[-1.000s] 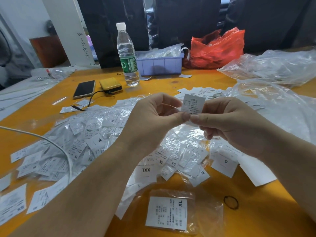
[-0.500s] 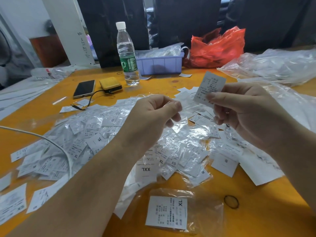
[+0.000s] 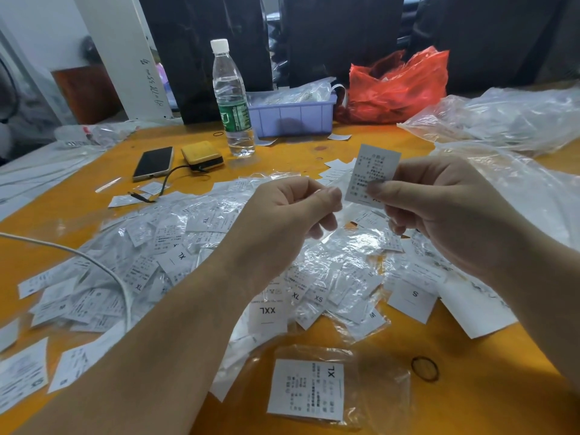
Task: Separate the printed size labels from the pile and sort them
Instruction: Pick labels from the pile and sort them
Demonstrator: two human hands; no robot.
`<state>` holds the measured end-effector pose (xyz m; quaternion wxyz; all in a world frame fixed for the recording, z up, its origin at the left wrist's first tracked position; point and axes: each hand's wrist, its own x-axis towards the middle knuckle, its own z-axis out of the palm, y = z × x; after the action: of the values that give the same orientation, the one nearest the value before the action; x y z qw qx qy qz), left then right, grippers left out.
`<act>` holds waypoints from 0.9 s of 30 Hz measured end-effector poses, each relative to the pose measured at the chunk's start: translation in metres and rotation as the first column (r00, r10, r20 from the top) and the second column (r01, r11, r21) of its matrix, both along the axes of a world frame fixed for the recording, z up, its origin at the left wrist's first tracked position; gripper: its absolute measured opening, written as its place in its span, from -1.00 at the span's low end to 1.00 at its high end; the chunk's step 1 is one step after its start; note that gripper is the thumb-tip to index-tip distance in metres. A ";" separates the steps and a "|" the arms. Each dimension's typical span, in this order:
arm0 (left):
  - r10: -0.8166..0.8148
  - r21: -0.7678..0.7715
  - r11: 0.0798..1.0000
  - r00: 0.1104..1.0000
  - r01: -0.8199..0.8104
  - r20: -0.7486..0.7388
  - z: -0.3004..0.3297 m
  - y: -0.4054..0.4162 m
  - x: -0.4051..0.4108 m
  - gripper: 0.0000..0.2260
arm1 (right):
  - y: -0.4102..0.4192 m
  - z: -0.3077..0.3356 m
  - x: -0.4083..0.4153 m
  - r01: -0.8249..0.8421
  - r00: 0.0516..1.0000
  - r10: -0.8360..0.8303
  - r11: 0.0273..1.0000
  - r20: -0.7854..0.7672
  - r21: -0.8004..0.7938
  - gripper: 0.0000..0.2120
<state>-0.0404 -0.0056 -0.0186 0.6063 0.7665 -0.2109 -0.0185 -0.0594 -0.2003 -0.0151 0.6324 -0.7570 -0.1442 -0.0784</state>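
Here the right hand [image 3: 445,215] pinches one printed label [image 3: 373,174] between thumb and forefinger, held upright above the pile [image 3: 194,246]. The left hand [image 3: 292,215] hovers just beside it, fingers curled and thumb tip pressed to the forefinger; it may pinch a clear sleeve, but I cannot tell. Below the hands the pile sprawls over the desk [image 3: 470,387], still a thick heap of labels in clear sleeves, with sizes XL, XXL, XS and M mixed together. Nearer than the pile lies a single XL label [image 3: 309,389] on its plastic; to the pile's right, an S label [image 3: 412,299] rests on white sheets. Judging by this, sorting has barely started and most remains.
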 end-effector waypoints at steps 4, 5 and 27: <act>-0.014 -0.004 1.000 1.000 0.014 -0.012 -0.001 -0.001 0.000 -0.77 | 0.002 -0.002 0.000 -0.004 1.000 0.004 1.000 -0.010 -0.007 -0.86; -0.017 -0.010 1.000 1.000 0.017 -0.015 -0.001 -0.001 0.000 -0.76 | 0.002 -0.002 0.000 -0.002 1.000 0.002 1.000 -0.014 -0.003 -0.86; -0.051 -0.058 0.997 0.998 0.050 -0.030 -0.001 -0.003 -0.001 -0.70 | 0.003 -0.004 0.003 -0.023 0.995 0.031 0.996 -0.092 0.085 -0.79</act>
<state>-0.0410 -0.0090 -0.0201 0.6306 0.7429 -0.2211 -0.0399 -0.0567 -0.1972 -0.0193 0.6706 -0.7308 -0.1212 -0.0402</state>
